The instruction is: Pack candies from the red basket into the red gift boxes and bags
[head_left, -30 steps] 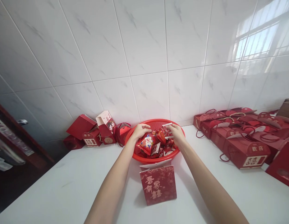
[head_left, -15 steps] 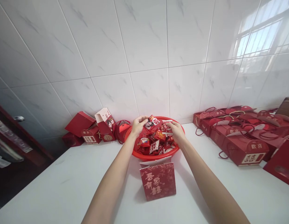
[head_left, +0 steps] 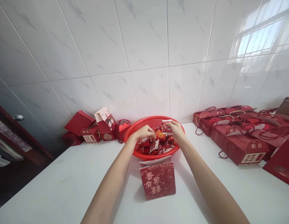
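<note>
A red plastic basket [head_left: 149, 120] holds many wrapped sweets [head_left: 160, 135], mostly red. Over its left part, my left hand [head_left: 146, 133] reaches down among the sweets with fingers curled; what its fingertips touch is partly hidden. My right hand [head_left: 176, 130] is closed at the basket's right side on lollipops, whose white sticks [head_left: 167, 120] point left. In front of the basket stands a red paper box [head_left: 158, 181] with pale gold characters, its top open.
Several red gift boxes with cord handles [head_left: 244, 149] stand at the right. More red boxes [head_left: 90, 133] lean near the tiled wall [head_left: 149, 90] at the left. A white tabletop [head_left: 65, 180] lies beneath.
My left hand has let go of the patterned red packet it held up and moved down and right into the sweets. My right hand stays almost in place.
</note>
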Demonstrator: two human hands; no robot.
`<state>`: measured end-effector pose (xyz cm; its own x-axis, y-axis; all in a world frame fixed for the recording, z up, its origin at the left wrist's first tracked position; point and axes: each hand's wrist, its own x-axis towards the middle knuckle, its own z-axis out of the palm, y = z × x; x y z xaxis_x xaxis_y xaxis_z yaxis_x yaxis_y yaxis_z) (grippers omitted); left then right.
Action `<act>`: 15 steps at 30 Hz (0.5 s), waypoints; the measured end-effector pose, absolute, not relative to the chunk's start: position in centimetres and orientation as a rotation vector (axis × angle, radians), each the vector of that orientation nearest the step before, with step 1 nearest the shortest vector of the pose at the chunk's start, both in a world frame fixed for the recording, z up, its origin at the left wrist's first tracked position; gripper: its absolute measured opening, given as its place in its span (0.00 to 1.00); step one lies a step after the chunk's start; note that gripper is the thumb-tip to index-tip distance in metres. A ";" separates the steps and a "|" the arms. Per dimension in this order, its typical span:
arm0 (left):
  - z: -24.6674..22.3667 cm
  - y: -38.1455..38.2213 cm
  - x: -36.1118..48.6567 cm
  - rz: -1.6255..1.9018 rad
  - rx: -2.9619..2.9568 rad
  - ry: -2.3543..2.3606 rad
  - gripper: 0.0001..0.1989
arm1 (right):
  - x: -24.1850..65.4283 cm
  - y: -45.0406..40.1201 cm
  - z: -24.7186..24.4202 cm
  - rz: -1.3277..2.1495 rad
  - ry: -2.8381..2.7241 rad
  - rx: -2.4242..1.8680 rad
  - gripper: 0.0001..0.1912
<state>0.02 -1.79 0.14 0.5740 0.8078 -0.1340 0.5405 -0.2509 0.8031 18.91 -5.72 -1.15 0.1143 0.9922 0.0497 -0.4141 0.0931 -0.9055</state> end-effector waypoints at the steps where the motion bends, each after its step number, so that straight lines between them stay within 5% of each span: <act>1: 0.2 -2.0 0.2 0.258 1.913 1.049 0.10 | 18.9 -5.8 -1.1 1.256 -0.850 -0.889 0.04; 9: 0.1 -2.2 0.8 0.023 2.273 1.486 0.06 | 18.9 -6.1 -0.7 1.245 -0.832 -0.935 0.02; 15: 0.6 -2.0 1.6 -0.320 2.222 1.531 0.18 | 18.8 -6.3 -0.4 1.251 -0.837 -0.945 0.02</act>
